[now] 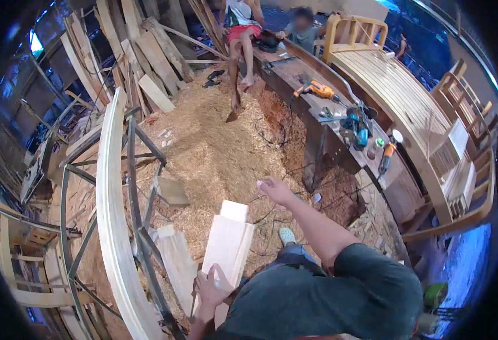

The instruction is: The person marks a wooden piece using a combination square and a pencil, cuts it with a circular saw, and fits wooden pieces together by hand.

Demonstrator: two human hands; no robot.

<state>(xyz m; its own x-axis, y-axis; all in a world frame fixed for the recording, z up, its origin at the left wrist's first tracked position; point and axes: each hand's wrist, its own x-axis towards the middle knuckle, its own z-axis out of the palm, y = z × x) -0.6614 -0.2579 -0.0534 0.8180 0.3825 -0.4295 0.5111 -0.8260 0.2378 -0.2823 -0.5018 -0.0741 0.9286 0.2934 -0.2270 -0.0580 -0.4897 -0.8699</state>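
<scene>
My left hand [212, 288] is closed around the lower part of a pale wooden post [227, 241], its fingers lying over the near face. The post is tilted, and a narrower tenon stands out at its upper end. My right hand [275, 190] is held out above the shavings, apart from the post. Its fingers are curled together; a small pale spot shows at the fingertips, too small to name. Beside the post leans another wooden piece [175, 263] with a similar stepped end.
A long curved timber [113, 221] rests on a dark metal stand [138, 187] at left. Wood shavings [220, 136] cover the floor. On the right-hand bench [302, 73] lie an orange drill [319, 89] and other power tools. Two people [242, 28] are beyond; planks [147, 51] lean behind.
</scene>
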